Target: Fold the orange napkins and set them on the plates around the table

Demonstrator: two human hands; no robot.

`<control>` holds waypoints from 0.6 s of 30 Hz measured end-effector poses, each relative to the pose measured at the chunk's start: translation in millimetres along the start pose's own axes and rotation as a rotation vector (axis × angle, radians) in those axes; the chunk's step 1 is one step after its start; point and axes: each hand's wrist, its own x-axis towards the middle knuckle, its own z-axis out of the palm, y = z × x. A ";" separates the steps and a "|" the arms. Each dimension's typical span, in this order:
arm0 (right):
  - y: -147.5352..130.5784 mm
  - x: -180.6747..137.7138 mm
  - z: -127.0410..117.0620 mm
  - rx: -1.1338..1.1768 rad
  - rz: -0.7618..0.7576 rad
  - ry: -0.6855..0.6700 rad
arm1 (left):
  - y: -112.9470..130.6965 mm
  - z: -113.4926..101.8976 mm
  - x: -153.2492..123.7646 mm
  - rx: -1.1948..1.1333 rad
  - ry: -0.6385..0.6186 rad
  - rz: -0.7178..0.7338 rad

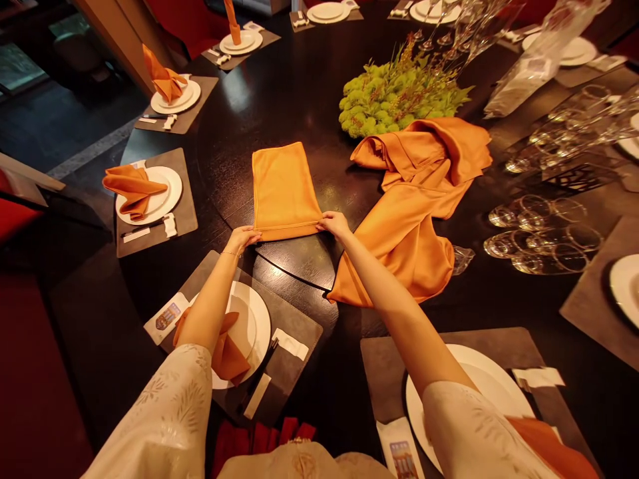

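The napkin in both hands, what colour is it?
The napkin is orange, best seen in the head view.

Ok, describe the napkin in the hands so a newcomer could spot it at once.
On the dark table, look left of and nearer than the green centrepiece. There an orange napkin lies, the left hand and right hand gripping its near corners. Unlike the crumpled orange cloth heap to its right, it is smooth and neatly four-sided.

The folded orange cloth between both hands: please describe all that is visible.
The folded orange cloth is roughly rectangular and looks smooth, with a narrow band along its near edge. It lies on the dark, glossy wooden table; the bare left hand pinches its near-left corner, the bare right hand its near-right corner.
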 end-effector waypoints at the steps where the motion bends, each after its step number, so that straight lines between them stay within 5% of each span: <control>1: 1.2 -3.2 1.3 0.007 -0.038 0.029 | 1.2 -0.4 -3.2 -0.061 -0.008 0.026; 5: 10.8 -23.1 5.3 -0.117 -0.154 0.183 | 1.6 3.1 -14.4 -0.389 -0.063 0.113; 7: 19.0 -36.0 5.6 -0.275 -0.192 0.242 | -5.5 8.5 -19.5 -0.374 0.005 0.118; 10: 30.8 -54.4 4.0 -0.560 -0.247 0.192 | -23.6 15.7 -27.5 0.016 0.248 0.151; 13: 36.8 -65.6 0.6 -0.864 -0.470 0.104 | -39.5 15.2 -35.2 0.548 0.390 0.410; 18: 34.3 -62.9 -5.1 -1.221 -0.845 -0.116 | -49.1 3.5 -39.9 1.132 -0.048 0.957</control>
